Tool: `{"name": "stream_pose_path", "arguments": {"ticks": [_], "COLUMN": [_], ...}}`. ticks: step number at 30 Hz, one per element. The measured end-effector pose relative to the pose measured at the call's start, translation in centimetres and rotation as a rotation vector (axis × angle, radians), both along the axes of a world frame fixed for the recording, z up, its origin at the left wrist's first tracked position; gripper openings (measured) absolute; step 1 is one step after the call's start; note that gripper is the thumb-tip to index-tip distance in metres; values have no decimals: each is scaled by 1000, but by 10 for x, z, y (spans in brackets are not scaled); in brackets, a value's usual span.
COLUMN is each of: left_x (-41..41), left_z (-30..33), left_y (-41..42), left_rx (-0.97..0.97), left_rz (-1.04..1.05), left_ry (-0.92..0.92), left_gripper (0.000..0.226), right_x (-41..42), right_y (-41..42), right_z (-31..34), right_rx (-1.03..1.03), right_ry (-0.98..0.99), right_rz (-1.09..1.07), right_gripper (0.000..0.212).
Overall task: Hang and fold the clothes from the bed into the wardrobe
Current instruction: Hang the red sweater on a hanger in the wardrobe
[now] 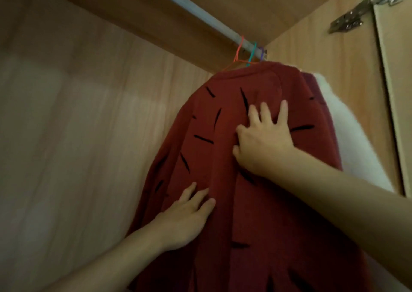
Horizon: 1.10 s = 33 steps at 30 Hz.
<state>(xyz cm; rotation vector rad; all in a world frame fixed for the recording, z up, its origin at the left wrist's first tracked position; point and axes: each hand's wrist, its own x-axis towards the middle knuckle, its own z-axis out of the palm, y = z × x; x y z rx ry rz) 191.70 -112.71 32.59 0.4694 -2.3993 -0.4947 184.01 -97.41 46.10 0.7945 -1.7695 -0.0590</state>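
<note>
while the red garment (256,202) hangs from the rail (200,10), the left hand (185,218) and right hand (263,140) press flat, fingers straight, against it.

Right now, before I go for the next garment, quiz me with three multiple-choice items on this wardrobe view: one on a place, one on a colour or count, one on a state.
1. Where does the red garment hang?
A. folded on a shelf
B. on the rail, near its right end
C. on the door hinge

2. How many coloured hanger hooks show on the rail?
A. three
B. one
C. six

3. How do the hands meet the red garment?
A. both clench bunched cloth
B. neither touches it
C. both lie on it, fingers spread

Answers:
1 B: its orange hook loops over the rail, close to the wardrobe's right wall.
2 A: orange, teal and purple hooks sit side by side.
3 C: the left hand and right hand rest flat on the cloth, no closed grip.
</note>
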Motion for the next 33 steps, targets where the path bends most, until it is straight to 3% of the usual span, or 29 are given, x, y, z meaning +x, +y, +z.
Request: {"name": "stream_pose_path", "arguments": {"ticks": [8,14,27,30,33], "left_x": [48,102,158,161,142], "left_z": [-107,-168,-231,-247,-279], "left_y": [44,66,179,215,269], "left_rx": [-163,-344,-331,-310,-306], "left_rz": [103,263,307,256,170], "left_ry": [-112,-232,-298,-305,-374], "left_gripper": [66,72,69,71,72], "right_x": [23,39,54,72,71], "right_y": [12,44,154,188,252], "right_z": [-174,-307,-365,-383,-421], "right_rx": [117,176,195,247,350], "right_ry": [-141,-380,-597,-766,-937], "right_rz": [130,277,506,593,514], "right_gripper": [64,67,61,61,67]}}
